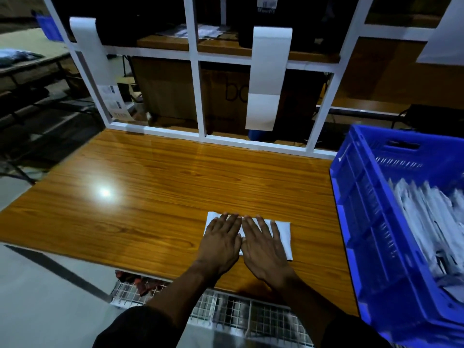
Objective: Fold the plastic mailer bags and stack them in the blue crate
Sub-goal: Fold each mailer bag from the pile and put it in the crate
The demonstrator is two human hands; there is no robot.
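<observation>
While your left hand [221,243] and right hand [263,247] press flat, fingers straight, the folded white mailer bag [282,234] lies under them on the wooden table [150,197], near the blue crate [371,222].

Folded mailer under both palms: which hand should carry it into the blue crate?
Probably the right hand: it presses the folded mailer on the side nearer the blue crate. The left hand lies farther away.

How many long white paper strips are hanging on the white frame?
2. One white strip hangs at the frame's upper left; the other white strip hangs right of the middle post, reaching lower. More may be out of view.
</observation>
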